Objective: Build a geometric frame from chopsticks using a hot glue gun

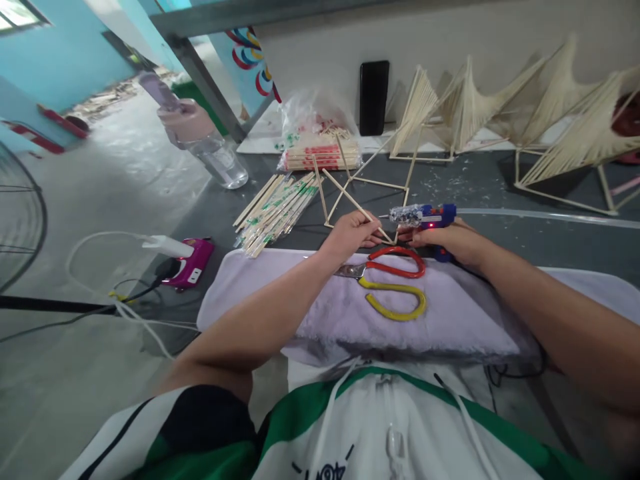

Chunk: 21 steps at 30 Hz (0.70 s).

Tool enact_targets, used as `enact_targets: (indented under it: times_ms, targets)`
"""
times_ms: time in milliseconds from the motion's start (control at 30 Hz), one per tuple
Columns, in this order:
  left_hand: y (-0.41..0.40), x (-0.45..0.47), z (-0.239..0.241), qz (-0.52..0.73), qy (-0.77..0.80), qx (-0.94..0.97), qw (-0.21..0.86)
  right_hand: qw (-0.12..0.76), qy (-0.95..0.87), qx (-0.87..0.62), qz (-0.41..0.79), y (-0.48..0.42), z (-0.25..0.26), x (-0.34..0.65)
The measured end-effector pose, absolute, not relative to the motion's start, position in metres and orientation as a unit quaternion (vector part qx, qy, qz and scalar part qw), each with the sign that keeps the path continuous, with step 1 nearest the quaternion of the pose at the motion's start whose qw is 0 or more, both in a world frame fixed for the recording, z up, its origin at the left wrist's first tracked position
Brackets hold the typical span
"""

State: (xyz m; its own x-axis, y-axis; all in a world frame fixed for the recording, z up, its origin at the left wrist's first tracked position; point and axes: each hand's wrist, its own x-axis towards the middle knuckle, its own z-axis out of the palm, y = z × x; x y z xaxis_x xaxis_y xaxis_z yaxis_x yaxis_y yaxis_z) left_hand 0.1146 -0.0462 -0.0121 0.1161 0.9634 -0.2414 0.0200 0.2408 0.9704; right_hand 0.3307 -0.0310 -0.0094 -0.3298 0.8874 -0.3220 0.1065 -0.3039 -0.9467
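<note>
My left hand [354,232] pinches a thin wooden chopstick [353,199], which slants across a frame made of joined sticks [377,183]. The frame stands on the dark table, with some sticks rising upright. In my right hand [445,239] is a blue hot glue gun [431,215]. Its foil-wrapped front points left, its red light is lit, and a clear glue stick trails out of its back. The right fingertips reach close to the frame's near corner; whether they touch it I cannot tell. Scissors [395,283] with one red and one yellow handle lie just below my hands on a lilac cloth.
Wrapped chopsticks [285,207] and a bagged bundle [323,155] lie to the left. A water bottle [215,150] stands at the table's left edge, near a magenta power socket [193,265] with cables. A phone [374,99] leans on the wall; finished stick structures [473,117] stand behind right.
</note>
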Motion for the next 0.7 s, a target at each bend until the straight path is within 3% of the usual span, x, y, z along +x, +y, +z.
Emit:
enact_targets:
  times_ms: [700]
  targets:
    - [-0.03,0.084,-0.015,0.405,0.476,0.506,0.594,0.34,-0.505,-0.449,0.654,-0.03,-0.014,0.308]
